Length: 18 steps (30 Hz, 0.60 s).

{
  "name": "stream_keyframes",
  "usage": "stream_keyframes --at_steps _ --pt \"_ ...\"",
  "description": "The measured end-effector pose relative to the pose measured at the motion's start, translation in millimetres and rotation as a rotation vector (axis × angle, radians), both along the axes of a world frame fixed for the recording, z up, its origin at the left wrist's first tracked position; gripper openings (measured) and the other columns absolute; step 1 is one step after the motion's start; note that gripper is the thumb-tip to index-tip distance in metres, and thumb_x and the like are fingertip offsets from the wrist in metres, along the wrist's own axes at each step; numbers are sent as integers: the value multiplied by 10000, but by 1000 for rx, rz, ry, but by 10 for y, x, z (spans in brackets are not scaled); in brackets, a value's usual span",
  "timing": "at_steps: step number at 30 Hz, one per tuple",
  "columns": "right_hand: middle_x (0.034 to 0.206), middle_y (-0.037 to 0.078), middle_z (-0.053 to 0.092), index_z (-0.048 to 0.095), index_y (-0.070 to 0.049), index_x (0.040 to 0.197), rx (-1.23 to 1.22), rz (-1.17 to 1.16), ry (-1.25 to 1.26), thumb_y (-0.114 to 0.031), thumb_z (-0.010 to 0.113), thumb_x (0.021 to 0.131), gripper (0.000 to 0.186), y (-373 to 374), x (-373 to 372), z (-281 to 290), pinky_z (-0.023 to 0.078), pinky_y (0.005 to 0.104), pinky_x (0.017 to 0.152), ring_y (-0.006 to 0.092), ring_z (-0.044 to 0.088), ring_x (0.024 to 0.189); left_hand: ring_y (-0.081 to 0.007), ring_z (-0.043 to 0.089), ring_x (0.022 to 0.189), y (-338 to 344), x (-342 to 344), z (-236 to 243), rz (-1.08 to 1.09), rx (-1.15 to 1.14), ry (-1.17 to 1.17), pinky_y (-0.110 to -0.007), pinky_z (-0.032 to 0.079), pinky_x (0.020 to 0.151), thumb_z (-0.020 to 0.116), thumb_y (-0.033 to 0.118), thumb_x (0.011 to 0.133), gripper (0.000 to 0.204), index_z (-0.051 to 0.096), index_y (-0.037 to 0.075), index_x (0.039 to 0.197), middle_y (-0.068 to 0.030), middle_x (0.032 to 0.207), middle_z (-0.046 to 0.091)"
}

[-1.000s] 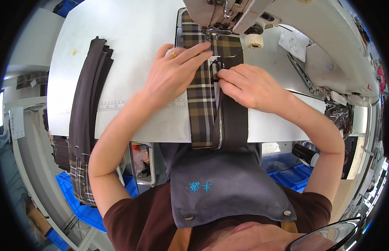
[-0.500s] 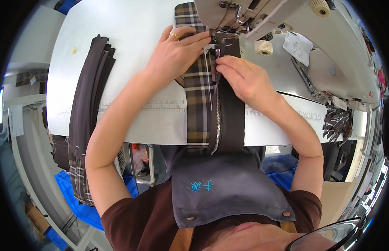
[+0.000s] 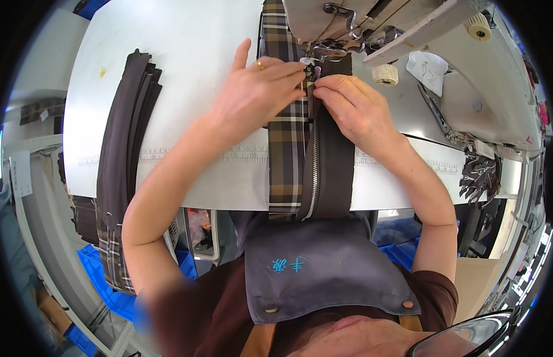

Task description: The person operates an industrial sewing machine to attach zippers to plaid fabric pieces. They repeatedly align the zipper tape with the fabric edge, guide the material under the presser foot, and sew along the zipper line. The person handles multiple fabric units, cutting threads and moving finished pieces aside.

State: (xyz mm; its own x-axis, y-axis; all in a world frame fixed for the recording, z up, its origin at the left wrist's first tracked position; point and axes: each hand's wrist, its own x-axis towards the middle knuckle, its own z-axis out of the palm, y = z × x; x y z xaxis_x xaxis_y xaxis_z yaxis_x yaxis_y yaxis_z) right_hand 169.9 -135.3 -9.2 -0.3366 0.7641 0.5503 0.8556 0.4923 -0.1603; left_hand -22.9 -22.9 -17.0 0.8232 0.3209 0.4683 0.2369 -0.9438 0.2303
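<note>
A long metal zipper [image 3: 315, 160] on dark tape runs toward me between a plaid fabric strip [image 3: 284, 178] and a dark brown fabric panel [image 3: 336, 172]. Their far ends lie under the sewing machine's presser foot area [image 3: 327, 52]. My left hand [image 3: 252, 92] is over the plaid strip, fingers stretched toward the foot and thumb raised; its outline is slightly smeared. Just right of the foot's front, my right hand [image 3: 357, 110] pinches with thumb and forefinger at the zipper's far part. The exact edge in that pinch is partly hidden.
A stack of dark fabric strips [image 3: 119, 131] hangs over the table's left edge. On the right lie scissors [image 3: 434, 113] and a pile of metal zipper pulls [image 3: 480, 175]. The machine head [image 3: 455, 65] overhangs the far right. Blue crates [image 3: 101, 273] stand below.
My left hand has come slightly nearer to me and its fingers have lifted off the plaid strip. The zipper now lies closer along the plaid edge. My right hand keeps its pinch.
</note>
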Motion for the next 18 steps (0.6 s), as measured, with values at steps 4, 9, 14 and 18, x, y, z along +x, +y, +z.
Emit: stream_keyframes --at_steps 4,9,14,18 --pt "1024 60 625 658 -22 936 -13 -12 -27 -39 646 730 207 3 -10 7 520 319 665 219 626 841 -152 589 1066 -71 -27 -1 39 33 55 -569 231 1086 693 244 829 294 686 112 1092 34 1221 638" --pt "1048 64 635 659 -25 946 35 6 -34 -41 654 723 224 12 -29 -10 525 320 684 221 626 846 -148 585 1069 -15 -45 34 8 15 63 -566 238 1085 691 253 830 304 684 113 1100 45 1217 642" --pt "1058 67 637 653 -22 956 4 -54 -36 -32 651 720 236 -35 -7 -26 533 323 708 227 629 861 -144 567 1070 -15 21 10 -18 48 47 -580 282 1067 680 251 842 284 675 107 1086 41 1190 638" --pt "1062 67 633 650 -22 960 -2 -30 -30 -29 651 720 241 -37 7 -31 534 325 702 231 627 859 -141 578 1070 -22 22 2 -14 26 62 -565 265 1076 679 245 843 302 675 109 1112 43 1203 645"
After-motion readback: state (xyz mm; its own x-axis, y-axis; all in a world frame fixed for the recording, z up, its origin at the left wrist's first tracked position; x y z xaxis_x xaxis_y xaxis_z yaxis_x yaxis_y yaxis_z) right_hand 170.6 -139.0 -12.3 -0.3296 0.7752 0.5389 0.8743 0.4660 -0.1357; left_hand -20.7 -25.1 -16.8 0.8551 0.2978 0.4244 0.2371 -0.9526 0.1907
